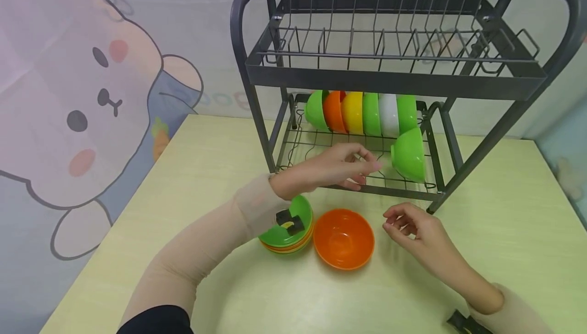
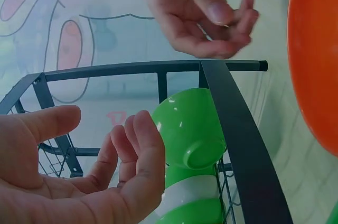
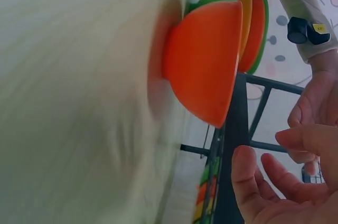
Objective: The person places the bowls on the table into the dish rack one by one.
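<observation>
**Left Hand (image 1: 341,167) and Right Hand (image 1: 419,229) Hovering Empty**

A cream fabric sleeve (image 1: 206,245) is partly hiding a stack of glossy green and orange bowls (image 1: 273,234), leaving its count unclear. A glossy green bowl (image 1: 409,155), tilting sideways on the lower tier of the dark metal rack (image 1: 394,83), is overlapping a row of coloured bowls (image 1: 353,113). A round orange bowl (image 1: 344,240) is standing between stack and right hand. Both hands are loosely curling, thumbs and fingers apart (neither gripping anything).

No text is legible; letters (image 1: 224,100) on the backdrop (image 1: 206,28) are too faint.
</observation>
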Action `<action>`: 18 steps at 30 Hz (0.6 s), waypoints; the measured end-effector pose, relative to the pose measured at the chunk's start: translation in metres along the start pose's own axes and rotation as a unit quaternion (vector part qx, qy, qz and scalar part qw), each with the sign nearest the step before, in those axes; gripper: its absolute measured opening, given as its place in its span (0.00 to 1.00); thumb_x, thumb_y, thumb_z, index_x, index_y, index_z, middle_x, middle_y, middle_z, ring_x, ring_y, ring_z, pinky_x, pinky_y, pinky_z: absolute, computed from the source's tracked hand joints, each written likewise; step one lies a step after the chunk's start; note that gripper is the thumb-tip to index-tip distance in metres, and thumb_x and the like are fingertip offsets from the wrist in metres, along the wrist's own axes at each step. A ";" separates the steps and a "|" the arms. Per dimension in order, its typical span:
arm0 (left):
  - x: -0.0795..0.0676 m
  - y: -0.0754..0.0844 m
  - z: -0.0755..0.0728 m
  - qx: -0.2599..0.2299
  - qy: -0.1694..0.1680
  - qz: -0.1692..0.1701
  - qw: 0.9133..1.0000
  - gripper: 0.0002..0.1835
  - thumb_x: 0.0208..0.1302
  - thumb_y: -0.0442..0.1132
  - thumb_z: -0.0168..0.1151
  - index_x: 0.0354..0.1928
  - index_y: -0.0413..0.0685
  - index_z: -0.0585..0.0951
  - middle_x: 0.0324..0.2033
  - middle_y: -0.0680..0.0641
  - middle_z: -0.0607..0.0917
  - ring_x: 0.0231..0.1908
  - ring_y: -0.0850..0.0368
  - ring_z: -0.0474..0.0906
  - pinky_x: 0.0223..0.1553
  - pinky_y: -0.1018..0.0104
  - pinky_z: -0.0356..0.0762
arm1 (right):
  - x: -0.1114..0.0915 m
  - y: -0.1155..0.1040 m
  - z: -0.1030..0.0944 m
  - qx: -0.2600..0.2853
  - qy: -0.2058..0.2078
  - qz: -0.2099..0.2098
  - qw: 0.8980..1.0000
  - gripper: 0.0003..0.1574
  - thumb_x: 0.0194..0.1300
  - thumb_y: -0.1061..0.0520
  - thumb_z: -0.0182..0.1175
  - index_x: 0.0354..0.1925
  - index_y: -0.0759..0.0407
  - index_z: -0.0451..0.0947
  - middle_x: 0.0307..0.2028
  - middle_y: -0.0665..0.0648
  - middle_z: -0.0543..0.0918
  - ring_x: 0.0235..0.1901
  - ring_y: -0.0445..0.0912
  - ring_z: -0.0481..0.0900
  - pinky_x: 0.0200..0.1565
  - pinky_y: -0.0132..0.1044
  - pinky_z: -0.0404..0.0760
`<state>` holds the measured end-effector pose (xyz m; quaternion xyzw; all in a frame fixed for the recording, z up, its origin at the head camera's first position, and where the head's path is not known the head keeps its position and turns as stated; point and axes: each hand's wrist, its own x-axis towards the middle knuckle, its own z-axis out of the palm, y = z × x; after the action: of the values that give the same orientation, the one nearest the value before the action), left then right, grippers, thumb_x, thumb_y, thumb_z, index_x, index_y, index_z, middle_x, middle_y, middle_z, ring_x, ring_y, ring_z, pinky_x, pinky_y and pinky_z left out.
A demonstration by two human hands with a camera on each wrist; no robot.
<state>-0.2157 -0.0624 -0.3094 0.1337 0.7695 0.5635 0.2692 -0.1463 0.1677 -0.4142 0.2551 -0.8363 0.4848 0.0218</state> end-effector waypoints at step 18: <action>-0.028 -0.007 0.001 -0.002 -0.009 0.024 1.000 0.13 0.74 0.41 0.58 0.53 0.41 0.76 0.41 0.43 0.81 0.40 0.52 0.80 0.45 0.62 0.84 | 0.011 0.012 0.017 0.159 -0.150 0.152 0.964 0.23 0.70 0.59 0.62 0.54 0.77 0.71 0.41 0.64 0.81 0.33 0.52 0.85 0.38 0.38 0.86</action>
<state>-0.1919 -0.0781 -0.3086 0.1568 0.7623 0.5705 0.2626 -0.1576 0.1540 -0.4290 0.1946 -0.7711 0.5653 -0.2190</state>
